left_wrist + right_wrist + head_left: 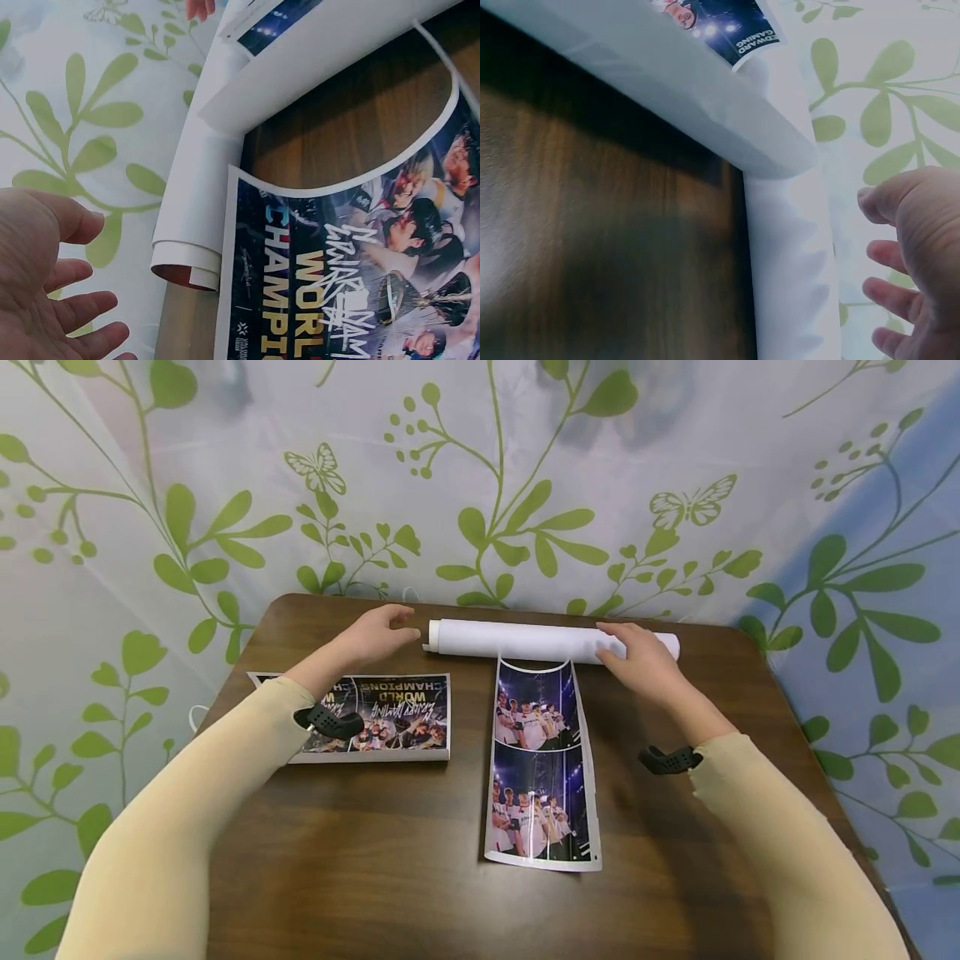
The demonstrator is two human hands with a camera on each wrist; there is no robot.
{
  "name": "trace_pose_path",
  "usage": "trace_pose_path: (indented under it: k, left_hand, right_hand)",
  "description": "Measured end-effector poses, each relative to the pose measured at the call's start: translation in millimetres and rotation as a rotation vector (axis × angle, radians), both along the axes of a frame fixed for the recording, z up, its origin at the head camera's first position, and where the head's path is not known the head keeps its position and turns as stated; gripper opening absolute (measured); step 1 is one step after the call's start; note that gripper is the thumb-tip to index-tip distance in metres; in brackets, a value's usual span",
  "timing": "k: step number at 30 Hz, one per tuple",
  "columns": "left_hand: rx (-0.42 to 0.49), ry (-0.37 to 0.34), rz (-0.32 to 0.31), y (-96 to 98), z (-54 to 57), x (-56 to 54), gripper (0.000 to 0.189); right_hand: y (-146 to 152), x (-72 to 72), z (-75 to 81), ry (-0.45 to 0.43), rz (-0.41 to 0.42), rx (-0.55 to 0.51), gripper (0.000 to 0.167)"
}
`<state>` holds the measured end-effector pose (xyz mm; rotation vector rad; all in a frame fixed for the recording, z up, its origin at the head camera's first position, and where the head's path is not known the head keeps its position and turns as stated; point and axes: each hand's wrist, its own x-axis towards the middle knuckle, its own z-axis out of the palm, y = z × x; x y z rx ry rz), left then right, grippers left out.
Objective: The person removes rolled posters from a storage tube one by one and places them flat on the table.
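A long white paper roll [517, 640] lies across the back of the table. My left hand [372, 637] hovers just off the roll's left end, fingers loosely bent with nothing between them. Over the right part of the roll, my right hand [642, 662] holds its thumb and fingers apart; the right wrist view has these fingers spaced out beside the roll [791, 255]. A glossy poster strip [536, 802] with two group photos runs from the roll toward the front, its near end curling up slightly. Left of it lies another printed poster [401, 718], partly hidden by my left forearm.
The brown wooden table [420, 860] has its back edge against a fabric curtain [525, 485] with green leaf prints. A black band [328, 723] sits on my left wrist and a similar band [670, 761] on my right. A thin white cable [197, 718] shows at the table's left edge.
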<state>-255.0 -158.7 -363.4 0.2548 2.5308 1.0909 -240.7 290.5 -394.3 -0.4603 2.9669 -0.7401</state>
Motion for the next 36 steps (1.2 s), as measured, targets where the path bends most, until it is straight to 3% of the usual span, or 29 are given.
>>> trace_pose_path:
  k: [6,17,26,36]
  left_hand:
    - [0.033,-0.04,0.05,1.4,-1.9,-11.2,0.064]
    - [0.069,-0.124,0.141,11.1,-12.9,-31.1,0.06]
    - [0.025,-0.114,0.185,22.3,-23.6,-37.5,0.059]
    - [0.082,-0.229,0.245,27.1,-35.3,-43.1,0.053]
  right_hand:
    - [-11,-16.0,-4.2,0.031,0.029,0.102,0.057]
    - [-17,-28.5,-9.3,0.0,0.046,0.241,0.065]
    - [-17,-32.8,-13.5,-0.001,0.043,0.254,0.067]
    - [-24,-36.6,-17.8,0.009,0.055,0.262,0.066]
